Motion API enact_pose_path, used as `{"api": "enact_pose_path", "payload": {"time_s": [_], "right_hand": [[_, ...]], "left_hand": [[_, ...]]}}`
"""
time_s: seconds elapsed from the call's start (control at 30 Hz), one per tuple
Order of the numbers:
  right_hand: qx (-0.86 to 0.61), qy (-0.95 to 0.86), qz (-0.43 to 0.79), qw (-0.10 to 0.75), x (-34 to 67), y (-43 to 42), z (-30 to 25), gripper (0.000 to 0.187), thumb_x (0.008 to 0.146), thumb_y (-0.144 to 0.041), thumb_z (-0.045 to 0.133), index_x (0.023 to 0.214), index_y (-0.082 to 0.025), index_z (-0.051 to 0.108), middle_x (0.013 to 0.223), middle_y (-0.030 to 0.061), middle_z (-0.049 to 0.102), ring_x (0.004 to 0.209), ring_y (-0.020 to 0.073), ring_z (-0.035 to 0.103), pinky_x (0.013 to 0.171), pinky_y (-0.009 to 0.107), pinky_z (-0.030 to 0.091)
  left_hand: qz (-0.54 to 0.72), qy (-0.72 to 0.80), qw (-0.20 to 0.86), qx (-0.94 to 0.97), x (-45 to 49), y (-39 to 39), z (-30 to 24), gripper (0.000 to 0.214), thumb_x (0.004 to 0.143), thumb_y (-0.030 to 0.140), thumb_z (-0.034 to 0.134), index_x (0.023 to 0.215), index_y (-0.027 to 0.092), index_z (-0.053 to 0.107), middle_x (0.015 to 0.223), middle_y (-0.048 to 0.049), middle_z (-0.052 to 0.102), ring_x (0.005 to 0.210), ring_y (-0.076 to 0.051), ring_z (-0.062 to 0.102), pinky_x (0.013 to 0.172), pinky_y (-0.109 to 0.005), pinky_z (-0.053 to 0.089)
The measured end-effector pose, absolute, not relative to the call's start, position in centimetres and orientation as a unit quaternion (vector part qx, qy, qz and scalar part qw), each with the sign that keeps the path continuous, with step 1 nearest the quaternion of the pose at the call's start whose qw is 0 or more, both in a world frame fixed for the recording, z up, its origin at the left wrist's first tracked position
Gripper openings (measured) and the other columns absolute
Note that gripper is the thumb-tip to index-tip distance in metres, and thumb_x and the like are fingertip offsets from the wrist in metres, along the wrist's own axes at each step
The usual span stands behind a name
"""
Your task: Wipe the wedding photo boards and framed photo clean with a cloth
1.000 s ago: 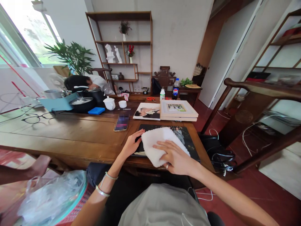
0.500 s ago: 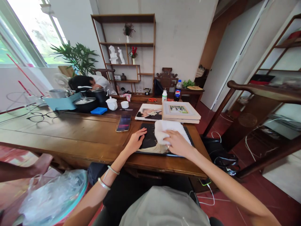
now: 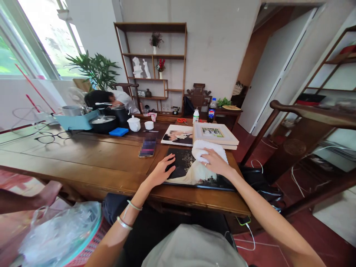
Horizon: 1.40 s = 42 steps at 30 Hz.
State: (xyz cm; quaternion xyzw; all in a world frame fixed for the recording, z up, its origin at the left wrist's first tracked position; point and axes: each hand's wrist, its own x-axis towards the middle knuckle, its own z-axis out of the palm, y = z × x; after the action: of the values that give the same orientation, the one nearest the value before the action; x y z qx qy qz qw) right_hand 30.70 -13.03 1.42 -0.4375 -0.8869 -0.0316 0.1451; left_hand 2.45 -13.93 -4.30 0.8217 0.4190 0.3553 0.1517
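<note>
A dark, glossy photo panel with a pale gown-like shape lies flat at the table's near edge. My left hand rests on its left side, fingers stretched out and holding nothing. On the panel's upper right, my right hand grips a fluffy white cloth, pressing it against the surface. The hand and cloth cover part of the picture. Just behind the panel lie a white-edged photo print and a pale picture frame, which overlaps or touches the print's right side.
Left of the panel lies a phone on the wooden table. Farther back are a white teapot, a white cup, orange-handled scissors and a cola bottle. A person leans over behind the pots. A wooden chair stands right.
My right hand and the cloth have moved to the right across the panel, uncovering more of the pale gown shape. My left hand stays at the panel's left side. The view has shifted slightly.
</note>
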Motion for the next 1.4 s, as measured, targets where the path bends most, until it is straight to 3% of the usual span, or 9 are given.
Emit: {"api": "enact_pose_path", "payload": {"time_s": [0.1, 0.33, 0.5, 0.67, 0.77, 0.93, 1.1, 1.23, 1.4], "right_hand": [[-0.456, -0.881, -0.012, 0.122, 31.0, -14.7, 1.4, 0.027, 0.080, -0.010, 0.051, 0.102, -0.012, 0.067, 0.130, 0.0193, 0.054, 0.132, 0.0321, 0.034, 0.105, 0.055, 0.026], [-0.370, -0.921, 0.050, 0.113, 28.2, -24.4, 1.5, 0.032, 0.070, -0.010, 0.055, 0.096, -0.019, 0.069, 0.147, 0.0084, 0.036, 0.138, 0.0292, 0.022, 0.112, 0.052, 0.016], [-0.371, -0.918, 0.035, 0.139, 29.3, -21.5, 1.8, 0.027, 0.073, -0.011, 0.054, 0.094, -0.020, 0.069, 0.140, 0.0095, 0.047, 0.133, 0.0257, 0.035, 0.110, 0.048, 0.024], [-0.456, -0.880, -0.021, 0.131, 33.0, -14.2, 1.9, 0.022, 0.082, -0.016, 0.050, 0.096, -0.015, 0.068, 0.126, 0.0152, 0.058, 0.122, 0.0275, 0.048, 0.099, 0.043, 0.038], [-0.487, -0.864, -0.027, 0.129, 34.2, -12.9, 1.7, 0.024, 0.085, -0.019, 0.047, 0.098, -0.012, 0.067, 0.114, 0.0170, 0.063, 0.113, 0.0285, 0.054, 0.094, 0.043, 0.041], [-0.472, -0.873, -0.007, 0.122, 33.4, -18.3, 1.7, 0.024, 0.081, -0.013, 0.048, 0.096, -0.011, 0.067, 0.127, 0.0201, 0.056, 0.129, 0.0293, 0.040, 0.104, 0.045, 0.032], [-0.432, -0.894, 0.063, 0.098, 31.9, -26.2, 3.0, 0.028, 0.071, -0.004, 0.049, 0.085, -0.019, 0.067, 0.144, 0.0065, 0.042, 0.136, 0.0257, 0.029, 0.111, 0.045, 0.026], [-0.431, -0.893, 0.071, 0.106, 32.2, -26.0, 3.2, 0.027, 0.070, -0.004, 0.050, 0.083, -0.020, 0.068, 0.143, 0.0053, 0.043, 0.134, 0.0247, 0.033, 0.109, 0.043, 0.030], [-0.420, -0.896, 0.027, 0.144, 33.8, -18.4, 2.0, 0.018, 0.080, -0.013, 0.051, 0.086, -0.018, 0.068, 0.133, 0.0109, 0.054, 0.129, 0.0267, 0.041, 0.104, 0.043, 0.034]], "left_hand": [[0.362, 0.420, 0.160, 0.817, 2.5, -13.9, -4.4, 0.042, 0.088, 0.034, 0.047, 0.124, 0.014, 0.057, 0.140, -0.0119, 0.047, 0.133, -0.025, 0.039, 0.111, -0.044, 0.030], [0.360, 0.426, 0.160, 0.814, 2.7, -14.2, -4.1, 0.043, 0.088, 0.034, 0.047, 0.124, 0.014, 0.057, 0.140, -0.0118, 0.047, 0.132, -0.024, 0.040, 0.111, -0.044, 0.030], [0.355, 0.426, 0.157, 0.817, 2.6, -14.4, -3.9, 0.043, 0.088, 0.034, 0.046, 0.125, 0.015, 0.057, 0.140, -0.0115, 0.047, 0.132, -0.024, 0.041, 0.111, -0.044, 0.030], [0.358, 0.424, 0.169, 0.815, 2.5, -14.4, -3.7, 0.043, 0.088, 0.036, 0.046, 0.125, 0.014, 0.057, 0.140, -0.0117, 0.047, 0.132, -0.024, 0.040, 0.112, -0.043, 0.029], [0.355, 0.424, 0.173, 0.815, 2.5, -14.4, -3.8, 0.045, 0.088, 0.037, 0.045, 0.125, 0.014, 0.057, 0.141, -0.0115, 0.046, 0.133, -0.024, 0.039, 0.112, -0.043, 0.028], [0.351, 0.425, 0.171, 0.817, 2.5, -14.3, -3.9, 0.045, 0.089, 0.037, 0.045, 0.125, 0.013, 0.056, 0.141, -0.0117, 0.046, 0.134, -0.024, 0.038, 0.112, -0.042, 0.027], [0.350, 0.425, 0.171, 0.817, 2.5, -14.2, -4.0, 0.045, 0.089, 0.037, 0.045, 0.125, 0.014, 0.056, 0.141, -0.0109, 0.046, 0.134, -0.024, 0.038, 0.112, -0.043, 0.027], [0.352, 0.423, 0.173, 0.817, 2.5, -14.1, -4.1, 0.046, 0.088, 0.037, 0.045, 0.125, 0.013, 0.057, 0.141, -0.0118, 0.046, 0.133, -0.025, 0.038, 0.112, -0.043, 0.028], [0.345, 0.421, 0.171, 0.821, 2.4, -14.2, -4.0, 0.044, 0.089, 0.037, 0.045, 0.126, 0.015, 0.056, 0.141, -0.0102, 0.046, 0.134, -0.025, 0.037, 0.112, -0.044, 0.027]]}}
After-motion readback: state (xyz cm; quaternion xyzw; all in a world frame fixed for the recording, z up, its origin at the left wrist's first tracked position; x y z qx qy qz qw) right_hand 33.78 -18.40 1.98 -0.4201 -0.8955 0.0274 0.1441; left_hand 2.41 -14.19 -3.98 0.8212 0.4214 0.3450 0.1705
